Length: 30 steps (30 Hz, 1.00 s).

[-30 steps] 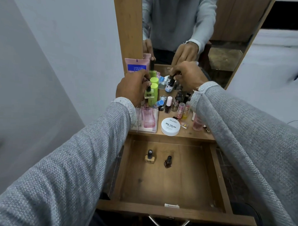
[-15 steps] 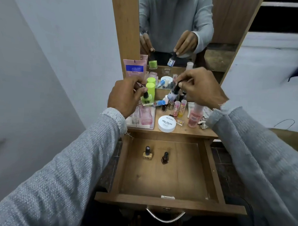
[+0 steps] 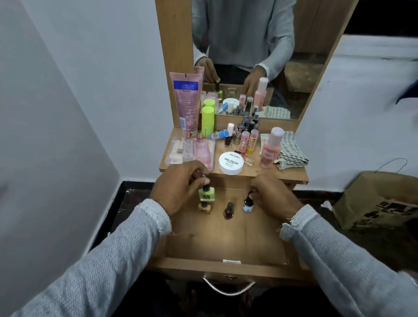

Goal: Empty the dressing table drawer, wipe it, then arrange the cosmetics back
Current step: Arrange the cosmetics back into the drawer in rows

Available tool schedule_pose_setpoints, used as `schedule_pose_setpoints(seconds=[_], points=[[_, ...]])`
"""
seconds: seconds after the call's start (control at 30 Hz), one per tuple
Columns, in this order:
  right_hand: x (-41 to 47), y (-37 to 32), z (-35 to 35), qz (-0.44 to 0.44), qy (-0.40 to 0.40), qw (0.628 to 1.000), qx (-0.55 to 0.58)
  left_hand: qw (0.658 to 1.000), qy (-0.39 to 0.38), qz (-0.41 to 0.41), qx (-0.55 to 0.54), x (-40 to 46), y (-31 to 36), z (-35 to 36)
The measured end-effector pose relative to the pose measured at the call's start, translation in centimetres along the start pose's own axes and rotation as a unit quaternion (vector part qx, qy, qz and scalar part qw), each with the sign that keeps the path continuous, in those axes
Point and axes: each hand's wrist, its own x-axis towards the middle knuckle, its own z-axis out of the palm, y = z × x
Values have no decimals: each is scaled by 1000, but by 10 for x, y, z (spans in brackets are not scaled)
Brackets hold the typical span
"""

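The wooden drawer [image 3: 225,265] is pulled out below the dressing table top [image 3: 254,175]. My left hand [image 3: 178,188] pinches the cap of a green nail polish bottle [image 3: 206,194] just above a gold bottle [image 3: 205,207] at the drawer's back. My right hand [image 3: 273,198] holds a small blue-and-white bottle [image 3: 248,204] by its cap, low over the drawer floor. A dark brown bottle [image 3: 228,210] stands between them. Several cosmetics stay on the table top, among them a white nail polish remover tub [image 3: 231,162] and a pink bottle [image 3: 270,148].
A pink tube [image 3: 186,100] and lime containers [image 3: 207,121] lean near the mirror [image 3: 254,53]. A checked cloth [image 3: 291,149] lies at the top's right. A clear box [image 3: 177,152] holds perfume. A brown paper bag [image 3: 381,202] sits on the floor, right.
Both hands came down from the table top into the drawer, carrying the green bottle and the blue-and-white bottle to the back row beside the two bottles there.
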Motion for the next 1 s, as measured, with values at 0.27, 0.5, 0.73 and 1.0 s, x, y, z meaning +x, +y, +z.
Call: schedule_pose_setpoints(seconds=[0.27,0.5,0.73,1.0], points=[[-6,3,31,29,-38,999,-13,996,-77,-28,46,-26,-10,33],[-8,1,32,30,-38,999,-8,986,-146,-39,76,-30,-23,54],[-10,2,31,15,-38,999,13,985,-145,-34,90,-30,-29,63],[-9,2,10,-19,46,999,-6,986,-141,-43,78,-31,-29,62]])
